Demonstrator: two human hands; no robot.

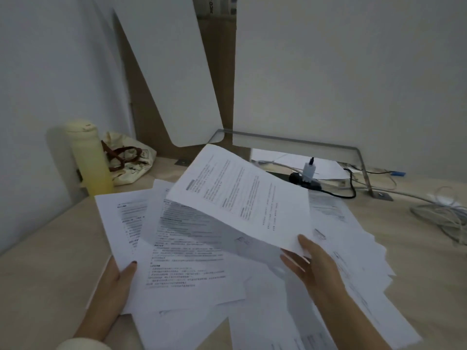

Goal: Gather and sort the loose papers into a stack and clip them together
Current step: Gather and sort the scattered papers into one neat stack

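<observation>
Several loose printed papers (192,258) lie spread and overlapping across the light wooden desk (45,248). My right hand (310,263) pinches the near corner of one printed sheet (240,195) and holds it lifted and tilted above the pile. My left hand (113,281) grips the left edge of the lower sheets, thumb on top, fingers hidden beneath. More papers (353,269) fan out under and to the right of my right forearm. No clip is visible.
A cream and yellow bottle (88,157) and a cloth bag (129,157) stand at the back left by the wall. A metal riser (353,150) with a power strip and plug (308,173) sits behind the papers. Cables (444,213) coil at the right.
</observation>
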